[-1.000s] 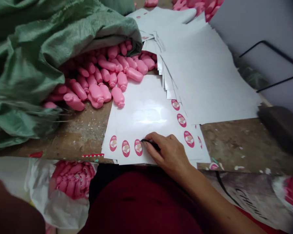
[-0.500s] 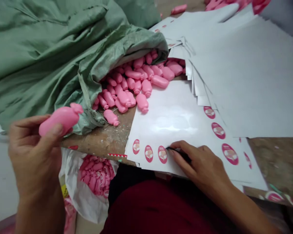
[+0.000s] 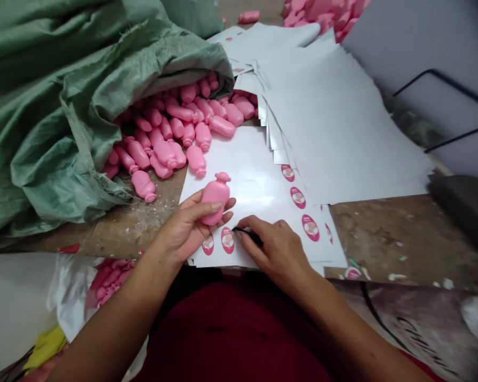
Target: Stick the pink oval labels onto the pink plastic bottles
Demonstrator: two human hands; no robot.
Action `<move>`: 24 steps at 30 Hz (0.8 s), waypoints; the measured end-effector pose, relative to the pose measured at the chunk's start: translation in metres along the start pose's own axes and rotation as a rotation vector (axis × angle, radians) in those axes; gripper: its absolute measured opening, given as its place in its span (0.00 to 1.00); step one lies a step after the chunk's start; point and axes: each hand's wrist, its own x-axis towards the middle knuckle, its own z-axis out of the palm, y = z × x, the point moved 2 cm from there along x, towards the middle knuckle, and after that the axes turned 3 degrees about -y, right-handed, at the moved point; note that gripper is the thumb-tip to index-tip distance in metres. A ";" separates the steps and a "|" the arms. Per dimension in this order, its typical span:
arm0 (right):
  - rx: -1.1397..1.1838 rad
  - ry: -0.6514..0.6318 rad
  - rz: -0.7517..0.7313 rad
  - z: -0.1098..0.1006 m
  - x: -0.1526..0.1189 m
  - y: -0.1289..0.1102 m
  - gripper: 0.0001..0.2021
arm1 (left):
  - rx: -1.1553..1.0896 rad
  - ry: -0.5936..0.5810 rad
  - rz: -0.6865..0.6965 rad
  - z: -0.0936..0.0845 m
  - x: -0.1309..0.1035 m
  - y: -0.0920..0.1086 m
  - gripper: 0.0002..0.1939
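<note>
My left hand (image 3: pixel 183 228) holds a small pink plastic bottle (image 3: pixel 215 197) upright above the sticker sheet, thumb across its front and fingers behind. The bottle's visible face is plain. In my right hand (image 3: pixel 276 249) are slim black tweezers (image 3: pixel 247 233), mostly covered by the fingers. Their tip touches or hovers at the edge of an oval pink sticker (image 3: pixel 228 240). That sticker lies on a glossy white sheet (image 3: pixel 255 193), with another oval sticker (image 3: pixel 207 245) to its left and several more along the sheet's right side.
A green woven sack (image 3: pixel 75 106) spills several pink bottles (image 3: pixel 165 151) onto the worn wooden table (image 3: pixel 382 239). Overlapping white sheets (image 3: pixel 334 122) cover the right. More pink bottles (image 3: pixel 322 16) are heaped at the back. A white bag (image 3: pixel 69 297) with pink bottles is below the table's edge.
My left hand has brought the bottle rightward from beside the sack to over the sheet, turning it upright. My right hand keeps the tweezers by the same sticker. The camera view has swung right.
</note>
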 end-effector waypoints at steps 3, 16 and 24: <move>-0.001 0.021 -0.016 0.002 -0.001 0.000 0.08 | 0.041 0.071 0.060 -0.005 0.016 -0.007 0.16; -0.080 0.098 -0.050 0.007 -0.004 -0.006 0.10 | 0.062 0.098 0.085 -0.006 0.018 -0.014 0.16; -0.063 0.069 -0.014 0.005 0.001 -0.004 0.10 | 0.091 0.065 0.097 -0.008 0.018 -0.017 0.15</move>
